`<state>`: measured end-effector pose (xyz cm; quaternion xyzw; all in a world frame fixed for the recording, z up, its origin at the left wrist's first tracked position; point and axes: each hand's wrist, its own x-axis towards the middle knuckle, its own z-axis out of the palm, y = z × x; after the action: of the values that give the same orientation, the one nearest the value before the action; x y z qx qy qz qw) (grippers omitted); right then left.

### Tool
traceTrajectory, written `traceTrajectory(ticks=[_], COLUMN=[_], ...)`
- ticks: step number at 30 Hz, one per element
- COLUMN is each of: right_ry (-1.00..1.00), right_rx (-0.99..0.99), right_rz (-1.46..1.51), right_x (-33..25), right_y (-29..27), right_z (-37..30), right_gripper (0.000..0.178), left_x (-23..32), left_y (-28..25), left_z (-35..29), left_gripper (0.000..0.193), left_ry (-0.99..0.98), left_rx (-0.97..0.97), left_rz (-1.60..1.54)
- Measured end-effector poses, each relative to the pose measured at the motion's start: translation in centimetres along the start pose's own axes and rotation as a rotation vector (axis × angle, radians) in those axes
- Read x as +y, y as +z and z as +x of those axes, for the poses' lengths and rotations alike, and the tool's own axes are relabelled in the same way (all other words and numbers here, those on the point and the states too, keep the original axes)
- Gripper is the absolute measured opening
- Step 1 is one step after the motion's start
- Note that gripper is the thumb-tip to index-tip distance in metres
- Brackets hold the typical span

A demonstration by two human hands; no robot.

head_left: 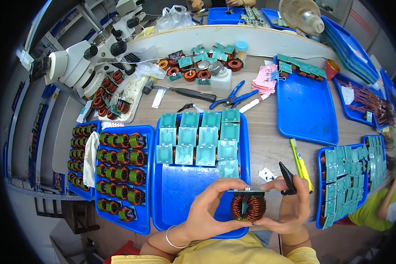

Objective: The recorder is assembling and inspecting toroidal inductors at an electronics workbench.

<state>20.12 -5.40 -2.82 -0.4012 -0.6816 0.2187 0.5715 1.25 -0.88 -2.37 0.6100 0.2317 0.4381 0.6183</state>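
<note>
Held between both hands, above the front edge of the table, is a toroidal coil (248, 207) wound with copper-brown wire. A small green circuit board lies across its top, with short silvery pins at its left end. My left hand (202, 215) grips it by the board's edge and the underside, thumb below. On the other side, my right hand (290, 215) has its thumb against the coil's lower right and a finger at the board. Between the right fingers sits a black pointed tool (288, 178), apparently tweezers, tip upward. Left of the coil, a blue tray (185, 193) carries rows of board-topped coils.
Left stands a blue tray (152, 176) of green-banded coils. Behind are a hammer (189, 93), blue pliers (233, 97) and a white bottle (221, 81). A yellow cutter (300, 165) and blue tray (308, 110) lie right. A microscope (81, 66) stands far left.
</note>
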Motion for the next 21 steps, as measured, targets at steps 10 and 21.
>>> traceTrajectory(ticks=[10,21], right_ry=[-0.049,-0.016], right_rx=[0.149,0.062], right_rz=[-0.166,-0.333], right_x=[-1.3,-1.9], right_y=[-1.0,-1.3], right_z=[1.2,1.3], right_gripper=[0.034,0.027], left_x=[0.9,0.6], left_y=[0.2,0.2], left_z=[0.3,0.5], left_gripper=[0.066,0.064], left_ry=[0.019,0.121], left_rx=[0.039,0.015], left_rz=[0.279,0.476])
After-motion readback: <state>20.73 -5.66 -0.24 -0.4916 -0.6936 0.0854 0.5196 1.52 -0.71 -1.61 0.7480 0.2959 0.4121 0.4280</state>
